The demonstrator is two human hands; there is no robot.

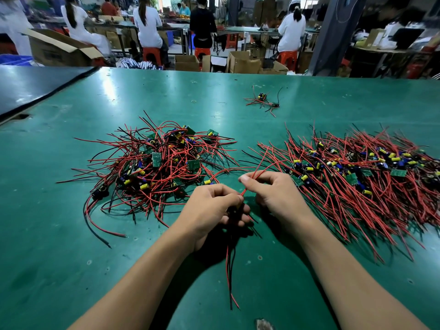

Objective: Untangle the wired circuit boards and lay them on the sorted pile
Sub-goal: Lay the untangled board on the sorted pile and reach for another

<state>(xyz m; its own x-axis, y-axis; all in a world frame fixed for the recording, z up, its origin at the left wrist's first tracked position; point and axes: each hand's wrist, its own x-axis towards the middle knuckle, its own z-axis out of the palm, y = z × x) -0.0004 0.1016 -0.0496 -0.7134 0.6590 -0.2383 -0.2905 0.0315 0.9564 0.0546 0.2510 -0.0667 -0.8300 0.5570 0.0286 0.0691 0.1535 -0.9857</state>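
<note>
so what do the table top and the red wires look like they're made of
Table top: seemingly a green rubber or vinyl mat, semi-gloss; it shows bright light reflections and scuffs. Red wires: probably plastic-insulated, fairly matte; they hold soft curves, cores not visible.

My left hand and right hand both pinched on red wires, tangled heap left, sorted pile right.

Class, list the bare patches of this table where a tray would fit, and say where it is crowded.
Bare: the near-left table below the tangled pile; the far strip beyond both piles, either side of the small bundle. Crowded: the gap between tangled pile and sorted pile, where the left hand and right hand grip wires.
</note>
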